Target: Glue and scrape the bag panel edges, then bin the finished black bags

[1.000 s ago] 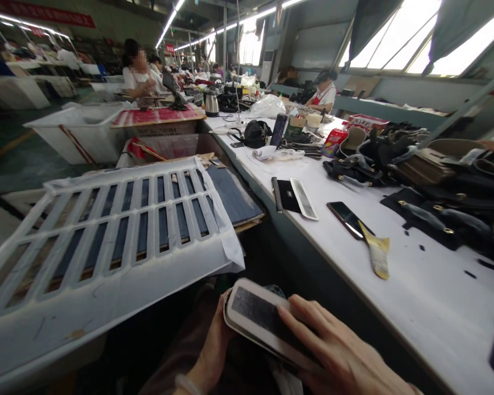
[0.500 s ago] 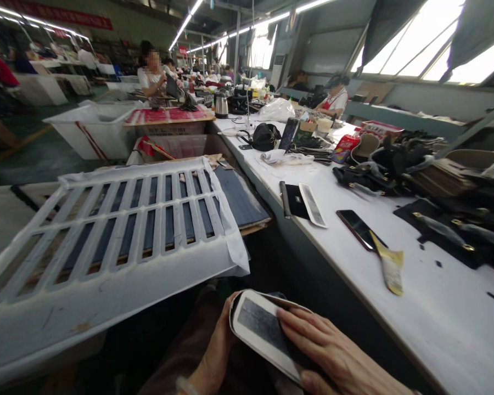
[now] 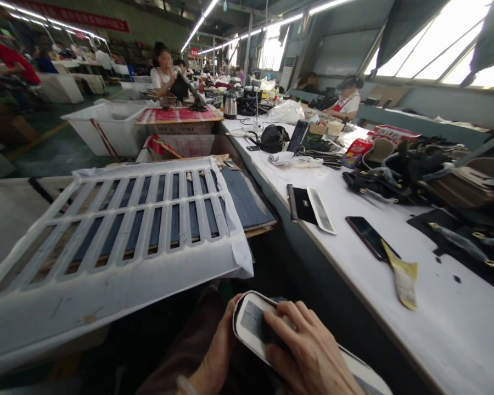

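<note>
A long piece with a white rim and a dark grey inset (image 3: pixel 253 318) lies over my lap, its rounded end towards the table. My left hand (image 3: pixel 218 348) grips that end from the left side, with the fingers partly hidden beneath it. Across the top of the piece lies my right hand (image 3: pixel 308 348), its bent fingertips pressed on the grey inset. Part of the piece shows again to the right, below my right hand. A similar black and white piece (image 3: pixel 312 208) rests near the white table's edge.
The white table (image 3: pixel 448 323) on the right holds a phone (image 3: pixel 367 236), a yellow-white tube (image 3: pixel 403 277) and black bag parts (image 3: pixel 456 236). A slotted white plastic tray (image 3: pixel 144 271) is at the left, beside blue-grey sheets (image 3: pixel 247 200). Two people sit further back.
My right hand has moved left along the piece, its fingers now more bent, and more of the piece shows at the lower right. The whole view has shifted slightly.
</note>
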Demonstrator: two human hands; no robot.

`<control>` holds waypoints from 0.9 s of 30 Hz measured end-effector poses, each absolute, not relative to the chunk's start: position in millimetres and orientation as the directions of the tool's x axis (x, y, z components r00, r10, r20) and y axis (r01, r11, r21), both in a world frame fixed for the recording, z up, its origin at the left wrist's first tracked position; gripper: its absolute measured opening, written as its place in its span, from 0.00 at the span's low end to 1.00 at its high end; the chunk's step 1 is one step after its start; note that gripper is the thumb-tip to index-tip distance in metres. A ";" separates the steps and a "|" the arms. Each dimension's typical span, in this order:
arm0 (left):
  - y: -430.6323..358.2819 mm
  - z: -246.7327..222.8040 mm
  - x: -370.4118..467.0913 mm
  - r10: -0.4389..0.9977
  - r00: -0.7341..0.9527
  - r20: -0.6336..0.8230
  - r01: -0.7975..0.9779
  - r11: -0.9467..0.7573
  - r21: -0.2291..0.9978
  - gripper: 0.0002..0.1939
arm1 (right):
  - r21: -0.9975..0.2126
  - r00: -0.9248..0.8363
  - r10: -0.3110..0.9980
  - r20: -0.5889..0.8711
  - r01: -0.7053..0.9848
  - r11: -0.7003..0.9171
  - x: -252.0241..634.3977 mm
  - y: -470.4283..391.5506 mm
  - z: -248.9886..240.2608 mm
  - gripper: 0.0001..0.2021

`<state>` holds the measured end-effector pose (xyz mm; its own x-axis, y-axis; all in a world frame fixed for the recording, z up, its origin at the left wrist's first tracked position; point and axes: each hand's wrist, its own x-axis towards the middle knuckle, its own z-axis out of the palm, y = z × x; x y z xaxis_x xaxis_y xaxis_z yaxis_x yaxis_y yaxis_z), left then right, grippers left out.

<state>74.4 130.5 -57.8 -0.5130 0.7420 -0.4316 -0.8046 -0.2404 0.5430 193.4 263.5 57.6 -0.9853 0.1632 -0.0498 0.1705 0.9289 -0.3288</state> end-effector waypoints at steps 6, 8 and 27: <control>131.1 -59.9 74.2 0.770 -0.516 -0.375 -0.787 -0.253 0.563 0.21 | -0.227 -0.981 0.183 0.064 0.164 0.960 188.6 260.1 47.4 0.17; 129.8 -59.7 74.0 0.777 -0.506 -0.373 -0.792 -0.247 0.558 0.21 | -0.341 -0.983 0.181 0.031 0.160 0.927 185.3 256.6 49.9 0.11; 128.0 -60.2 71.0 0.777 -0.492 -0.393 -0.808 -0.240 0.538 0.21 | -0.621 -0.987 0.159 -0.026 0.141 0.771 157.8 240.1 50.1 0.06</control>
